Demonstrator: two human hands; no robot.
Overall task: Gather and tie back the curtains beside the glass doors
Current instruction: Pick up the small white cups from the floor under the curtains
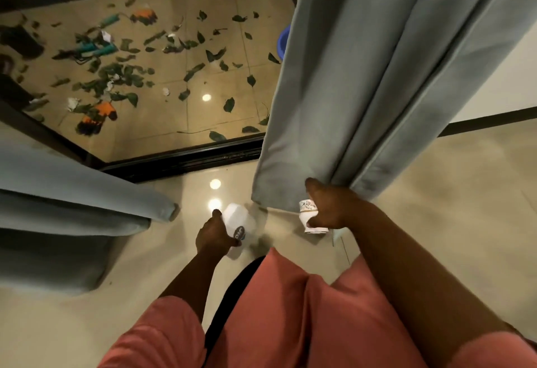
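Note:
The grey-blue right curtain [377, 91] hangs in thick folds beside the glass door [174, 82]. My right hand [328, 210] is at its lower edge, thumb up against a fold, fingers curled round a small white patterned band [306, 218]. My left hand [213, 236] is lower and to the left, gripping a white object with a dark round label [238, 219]; what it is cannot be told. The left curtain [72, 193] lies in bunched folds at the left edge, away from both hands.
The dark door track [189, 159] runs across the shiny tiled floor [436, 193]. Beyond the glass, the balcony floor is strewn with leaves, paper scraps, orange gloves [98, 119] and green-handled tools [96, 47]. A blue tub [284, 42] peeks from behind the right curtain.

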